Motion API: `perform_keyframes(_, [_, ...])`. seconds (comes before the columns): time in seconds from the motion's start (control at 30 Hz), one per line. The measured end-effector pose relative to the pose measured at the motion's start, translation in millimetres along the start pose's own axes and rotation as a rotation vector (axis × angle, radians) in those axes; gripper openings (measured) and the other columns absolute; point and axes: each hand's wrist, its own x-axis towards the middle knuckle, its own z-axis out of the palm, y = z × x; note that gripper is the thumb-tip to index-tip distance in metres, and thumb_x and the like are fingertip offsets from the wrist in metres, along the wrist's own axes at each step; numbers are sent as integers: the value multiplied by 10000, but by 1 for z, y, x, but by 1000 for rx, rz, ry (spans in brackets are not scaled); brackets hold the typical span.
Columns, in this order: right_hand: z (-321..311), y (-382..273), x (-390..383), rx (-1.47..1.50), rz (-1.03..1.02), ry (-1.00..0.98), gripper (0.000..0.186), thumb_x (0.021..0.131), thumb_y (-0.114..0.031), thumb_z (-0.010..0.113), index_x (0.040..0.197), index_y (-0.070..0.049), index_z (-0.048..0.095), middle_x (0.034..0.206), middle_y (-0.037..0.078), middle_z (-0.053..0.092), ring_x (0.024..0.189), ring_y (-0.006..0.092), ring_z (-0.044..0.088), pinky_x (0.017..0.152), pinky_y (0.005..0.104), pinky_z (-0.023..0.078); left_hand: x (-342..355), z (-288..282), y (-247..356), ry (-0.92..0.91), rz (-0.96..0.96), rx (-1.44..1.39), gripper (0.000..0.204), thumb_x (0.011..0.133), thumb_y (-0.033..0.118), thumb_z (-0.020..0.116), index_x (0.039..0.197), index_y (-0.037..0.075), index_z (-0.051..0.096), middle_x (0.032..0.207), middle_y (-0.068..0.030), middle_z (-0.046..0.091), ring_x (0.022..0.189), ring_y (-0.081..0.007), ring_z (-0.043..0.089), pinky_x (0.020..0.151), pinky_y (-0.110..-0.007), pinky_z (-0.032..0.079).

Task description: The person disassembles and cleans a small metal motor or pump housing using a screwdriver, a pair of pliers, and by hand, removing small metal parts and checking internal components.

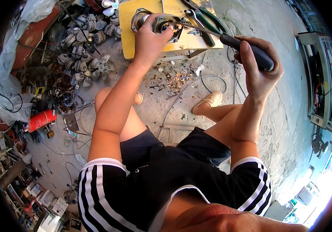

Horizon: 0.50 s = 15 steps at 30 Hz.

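My left hand (150, 41) is closed around a metal motor housing (159, 25) on a small yellow table, its thumb pressing near the round opening. A flat metal bracket or cover (137, 18) lies against the housing's left side, partly behind my fingers. In my right hand (262, 71) is a screwdriver (228, 40) with a thick black handle, fingers wrapped round it. Its long shaft points left, and the tip reaches the housing beside my left thumb; the exact contact is too small to make out. Just beyond the shaft lie pliers (211, 19) with dark green handles.
The yellow table (131, 49) also carries a second hand tool (197, 24). Small scraps (177, 79) litter the concrete floor, where a cable (222, 79) loops. Old motors and fans (90, 69) are heaped on the left, near a red cylinder (42, 120). A metal-framed cabinet (322, 77) stands right.
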Motion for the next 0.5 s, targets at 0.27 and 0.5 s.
perform_keyframes(0.27, [3,-1,-2,-12,77,42,168,849,-124,802,924,1,719,743,34,693,670,80,660,607,197,508,-1,1,3,24,42,-18,351,845,213,733,1156,69,653,961,-114,741,873,-203,714,798,-318,547])
perform_keyframes(0.5, [-1,-3,-2,-21,94,18,179,853,-136,800,918,6,714,745,43,691,666,91,670,605,198,517,1,0,-3,57,23,-92,342,854,203,736,1156,68,647,956,-103,737,854,-180,703,782,-314,549])
